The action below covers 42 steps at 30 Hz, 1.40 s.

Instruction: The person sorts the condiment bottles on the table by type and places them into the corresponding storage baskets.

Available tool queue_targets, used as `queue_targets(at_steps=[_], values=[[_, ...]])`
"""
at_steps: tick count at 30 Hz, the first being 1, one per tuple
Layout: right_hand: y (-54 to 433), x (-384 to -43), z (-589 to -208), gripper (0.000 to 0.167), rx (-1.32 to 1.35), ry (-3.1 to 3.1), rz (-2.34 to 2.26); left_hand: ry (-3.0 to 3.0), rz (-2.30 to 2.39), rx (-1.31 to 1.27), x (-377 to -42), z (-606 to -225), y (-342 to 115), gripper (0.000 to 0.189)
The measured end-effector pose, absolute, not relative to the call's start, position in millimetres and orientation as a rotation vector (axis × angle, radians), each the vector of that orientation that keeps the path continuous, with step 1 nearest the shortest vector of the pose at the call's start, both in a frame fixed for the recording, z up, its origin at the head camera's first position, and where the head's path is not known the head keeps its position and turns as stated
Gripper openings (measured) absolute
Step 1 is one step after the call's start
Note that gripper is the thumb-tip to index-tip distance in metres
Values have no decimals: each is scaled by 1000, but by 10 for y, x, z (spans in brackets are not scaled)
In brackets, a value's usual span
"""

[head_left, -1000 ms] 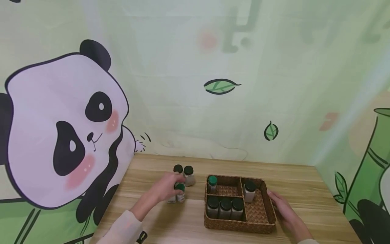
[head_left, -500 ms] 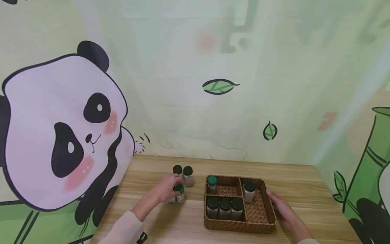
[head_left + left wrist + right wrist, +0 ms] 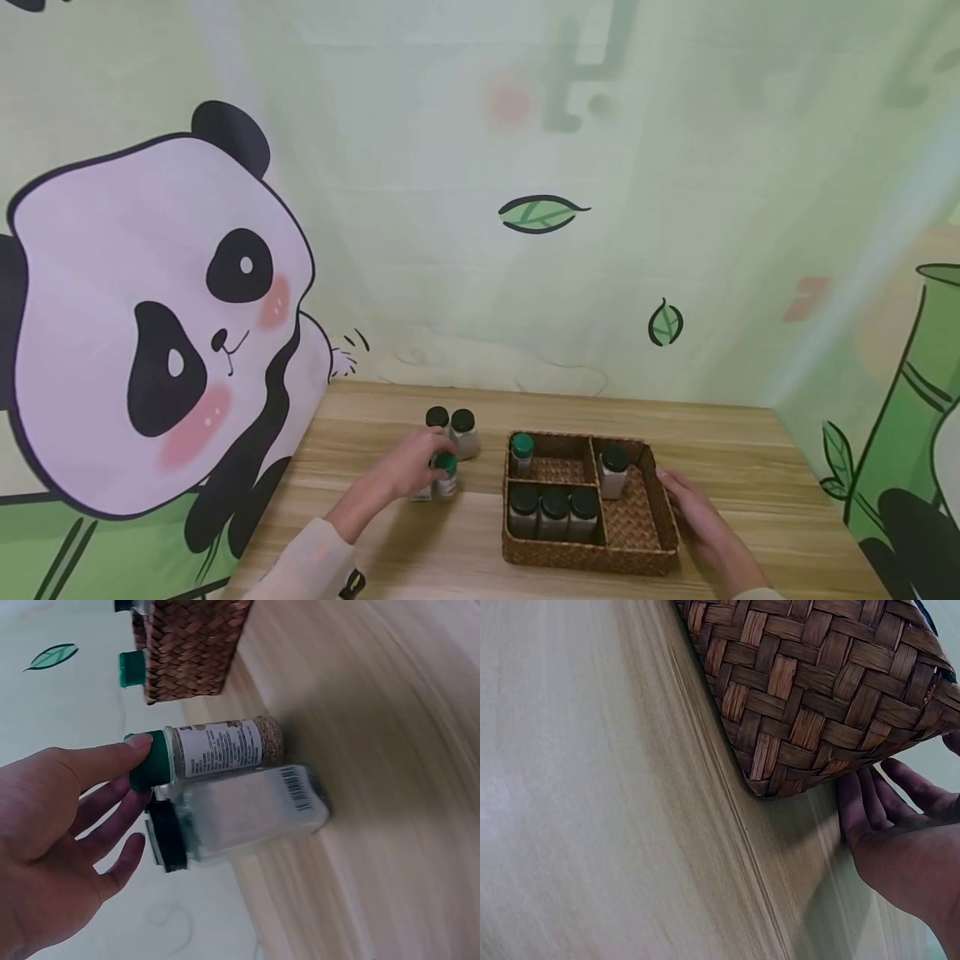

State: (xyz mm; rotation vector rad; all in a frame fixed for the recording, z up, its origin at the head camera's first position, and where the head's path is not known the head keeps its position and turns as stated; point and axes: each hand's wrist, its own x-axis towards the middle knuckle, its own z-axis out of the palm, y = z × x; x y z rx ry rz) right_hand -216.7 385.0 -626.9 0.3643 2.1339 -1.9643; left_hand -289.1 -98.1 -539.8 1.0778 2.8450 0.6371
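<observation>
My left hand (image 3: 414, 463) pinches the green cap of a small spice jar (image 3: 221, 748) between thumb and fingers. The jar has a printed white label and coarse brownish contents at its base. Right beside it is a larger clear jar (image 3: 251, 814) with a black cap and a barcode label, partly hidden behind my hand in the head view. Two more black-capped jars (image 3: 465, 437) stand just behind. My right hand (image 3: 701, 512) rests against the right side of a brown woven basket (image 3: 585, 560), its fingers extended along the wall.
The basket is divided into compartments. A green-capped jar (image 3: 522, 457) stands at back left, three black-capped jars (image 3: 553, 517) at front left, and another black-capped jar (image 3: 614, 473) in the long right compartment. A panda-printed backdrop (image 3: 420, 250) rises behind the wooden table (image 3: 480, 575).
The green-capped jar in my left hand has shifted very slightly to the right. My right hand and the basket have stayed in place.
</observation>
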Motion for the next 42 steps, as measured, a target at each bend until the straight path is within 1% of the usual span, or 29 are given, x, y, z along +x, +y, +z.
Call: queue_targets(at_steps=[9,16,20,29,36,42], values=[[3853,-2156,-6257,78,345,2131,-1959,2807,751,1062,-2900,-5123,-810,32],[3852,-2153,-6262,80,365,2132,-1963,2756,870,1061,-2895,-4864,-555,36],[3851,-2163,-6273,79,366,2134,-1960,2732,928,1073,-2939,-4814,-390,35],[3860,-2167,-6274,81,360,2123,-1964,2683,1075,1078,-3075,-4900,-19,35],[3854,-2156,-6276,81,374,2123,-1963,2631,1199,1074,-3127,-5089,217,34],[3861,-2159,-6274,82,360,2118,-1966,2665,1252,968,-3143,-5305,371,33]])
